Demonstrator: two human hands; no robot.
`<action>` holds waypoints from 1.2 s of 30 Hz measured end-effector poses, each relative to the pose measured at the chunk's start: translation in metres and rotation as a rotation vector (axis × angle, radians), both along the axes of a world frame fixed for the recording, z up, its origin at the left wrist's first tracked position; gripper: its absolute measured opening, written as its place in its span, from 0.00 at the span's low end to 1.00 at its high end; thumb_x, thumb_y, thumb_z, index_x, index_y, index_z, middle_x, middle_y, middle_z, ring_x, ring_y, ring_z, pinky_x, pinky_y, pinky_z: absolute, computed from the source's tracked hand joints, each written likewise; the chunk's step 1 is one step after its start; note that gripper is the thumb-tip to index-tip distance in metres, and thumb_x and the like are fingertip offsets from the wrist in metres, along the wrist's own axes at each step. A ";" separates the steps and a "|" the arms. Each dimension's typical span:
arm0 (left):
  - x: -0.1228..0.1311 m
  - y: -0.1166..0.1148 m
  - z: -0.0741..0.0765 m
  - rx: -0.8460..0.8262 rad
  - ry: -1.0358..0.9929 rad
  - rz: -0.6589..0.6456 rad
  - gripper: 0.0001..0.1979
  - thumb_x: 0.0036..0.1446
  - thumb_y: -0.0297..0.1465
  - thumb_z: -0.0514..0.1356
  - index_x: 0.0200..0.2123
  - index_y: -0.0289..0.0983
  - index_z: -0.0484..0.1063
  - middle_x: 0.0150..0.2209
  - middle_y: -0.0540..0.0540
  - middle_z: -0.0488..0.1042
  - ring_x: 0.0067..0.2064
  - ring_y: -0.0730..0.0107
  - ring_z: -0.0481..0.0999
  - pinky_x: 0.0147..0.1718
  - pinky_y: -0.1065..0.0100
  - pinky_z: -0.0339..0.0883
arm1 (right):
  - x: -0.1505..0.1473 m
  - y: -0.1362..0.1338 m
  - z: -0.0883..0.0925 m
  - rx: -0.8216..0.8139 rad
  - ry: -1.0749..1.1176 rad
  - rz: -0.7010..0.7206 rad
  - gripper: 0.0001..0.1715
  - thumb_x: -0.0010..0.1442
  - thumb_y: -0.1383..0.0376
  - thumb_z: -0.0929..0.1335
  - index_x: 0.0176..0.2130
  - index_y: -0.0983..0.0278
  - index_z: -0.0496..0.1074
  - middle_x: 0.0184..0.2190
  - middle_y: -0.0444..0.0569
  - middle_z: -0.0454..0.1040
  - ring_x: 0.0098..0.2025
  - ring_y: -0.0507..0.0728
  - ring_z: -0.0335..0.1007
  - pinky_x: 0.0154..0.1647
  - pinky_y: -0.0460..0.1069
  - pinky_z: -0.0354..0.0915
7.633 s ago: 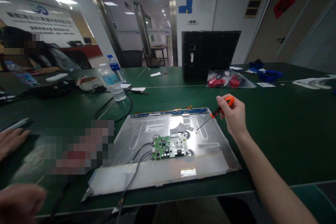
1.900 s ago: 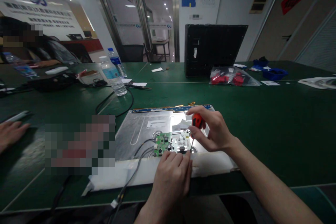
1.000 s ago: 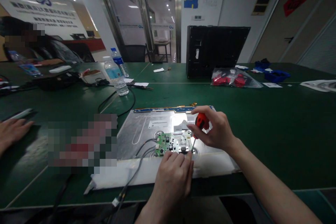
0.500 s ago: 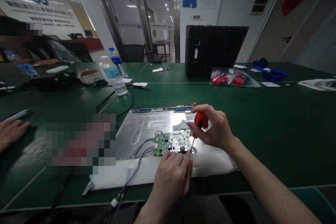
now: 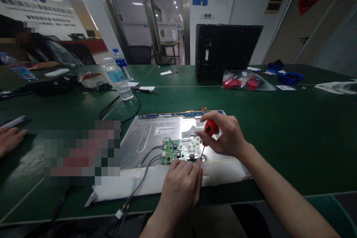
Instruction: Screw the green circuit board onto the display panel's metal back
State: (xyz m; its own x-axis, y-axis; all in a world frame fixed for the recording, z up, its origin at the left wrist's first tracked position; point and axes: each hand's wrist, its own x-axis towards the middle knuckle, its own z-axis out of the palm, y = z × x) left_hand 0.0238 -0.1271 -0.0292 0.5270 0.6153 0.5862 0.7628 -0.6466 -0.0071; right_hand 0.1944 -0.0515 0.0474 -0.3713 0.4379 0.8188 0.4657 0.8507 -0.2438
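A silver metal display panel (image 5: 145, 137) lies flat on the green table, with a small green circuit board (image 5: 178, 151) mounted near its middle. My right hand (image 5: 225, 137) is closed round the orange handle of a screwdriver (image 5: 208, 130), held upright with its tip down at the board's right edge. My left hand (image 5: 182, 186) rests on the panel's near edge, its fingertips together and pressing at the board's front edge. Grey cables (image 5: 139, 186) run from the board toward me.
Two water bottles (image 5: 117, 78) and black cords lie at the left. A black monitor shell (image 5: 225, 50) stands at the back, a bag of red parts (image 5: 245, 81) beside it. Another person's hand (image 5: 8, 139) rests at the far left.
Since 7.6 s ago my right hand brought the screwdriver down to the board and my left hand came onto the panel. Over the last second both hands stay nearly still.
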 end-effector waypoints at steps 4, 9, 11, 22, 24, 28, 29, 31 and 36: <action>0.000 0.000 0.000 0.004 0.001 0.004 0.13 0.66 0.25 0.49 0.44 0.31 0.73 0.25 0.46 0.71 0.27 0.63 0.70 0.32 0.61 0.60 | 0.001 0.000 0.002 -0.014 -0.001 0.070 0.10 0.62 0.59 0.67 0.40 0.63 0.67 0.24 0.41 0.70 0.23 0.49 0.64 0.25 0.45 0.61; 0.001 0.001 -0.001 0.009 0.004 -0.003 0.13 0.65 0.24 0.49 0.44 0.30 0.73 0.25 0.46 0.71 0.27 0.62 0.70 0.31 0.60 0.60 | 0.001 -0.003 0.004 -0.088 0.011 0.133 0.13 0.63 0.67 0.62 0.47 0.65 0.68 0.30 0.46 0.75 0.27 0.51 0.69 0.30 0.47 0.65; 0.001 0.001 -0.001 0.007 0.003 0.000 0.13 0.66 0.25 0.49 0.44 0.31 0.73 0.25 0.46 0.71 0.27 0.62 0.70 0.31 0.60 0.60 | -0.001 -0.002 0.003 -0.039 0.021 0.088 0.10 0.62 0.65 0.65 0.45 0.63 0.69 0.29 0.44 0.75 0.26 0.50 0.69 0.29 0.46 0.64; 0.000 0.000 -0.002 0.004 0.006 0.000 0.13 0.66 0.25 0.49 0.44 0.30 0.73 0.26 0.46 0.71 0.27 0.63 0.69 0.32 0.61 0.59 | 0.000 -0.004 0.003 -0.091 0.013 0.131 0.15 0.66 0.66 0.59 0.49 0.65 0.68 0.33 0.48 0.75 0.27 0.51 0.69 0.31 0.48 0.65; 0.000 0.000 -0.002 0.002 0.006 0.000 0.13 0.66 0.25 0.49 0.44 0.30 0.73 0.26 0.46 0.71 0.27 0.63 0.70 0.33 0.61 0.59 | -0.002 -0.003 0.001 -0.042 0.026 0.074 0.11 0.64 0.66 0.63 0.47 0.65 0.68 0.29 0.45 0.74 0.25 0.50 0.68 0.28 0.46 0.63; 0.000 0.000 -0.001 0.001 0.005 0.011 0.13 0.66 0.25 0.49 0.43 0.31 0.73 0.26 0.46 0.71 0.28 0.62 0.70 0.33 0.61 0.59 | -0.003 0.001 -0.002 0.085 0.058 0.018 0.09 0.62 0.61 0.69 0.39 0.63 0.69 0.24 0.41 0.71 0.23 0.49 0.65 0.26 0.44 0.60; 0.000 0.000 -0.001 0.001 0.004 0.012 0.13 0.66 0.25 0.49 0.43 0.31 0.73 0.26 0.46 0.71 0.28 0.63 0.70 0.33 0.61 0.59 | -0.003 0.001 -0.002 0.090 0.061 0.031 0.10 0.62 0.59 0.69 0.39 0.63 0.69 0.23 0.41 0.70 0.23 0.49 0.65 0.25 0.45 0.60; 0.000 0.000 -0.001 0.008 -0.001 0.008 0.13 0.66 0.25 0.49 0.43 0.31 0.73 0.25 0.46 0.71 0.28 0.63 0.70 0.33 0.61 0.59 | -0.001 0.000 0.000 0.052 0.046 0.072 0.13 0.65 0.57 0.65 0.41 0.65 0.69 0.25 0.43 0.71 0.24 0.51 0.66 0.26 0.46 0.61; 0.001 0.001 -0.001 0.021 -0.009 -0.007 0.13 0.66 0.25 0.48 0.43 0.30 0.73 0.25 0.46 0.70 0.27 0.63 0.69 0.32 0.61 0.58 | 0.000 -0.004 0.002 -0.058 0.026 0.114 0.15 0.65 0.66 0.59 0.49 0.67 0.68 0.30 0.47 0.74 0.26 0.51 0.69 0.29 0.47 0.65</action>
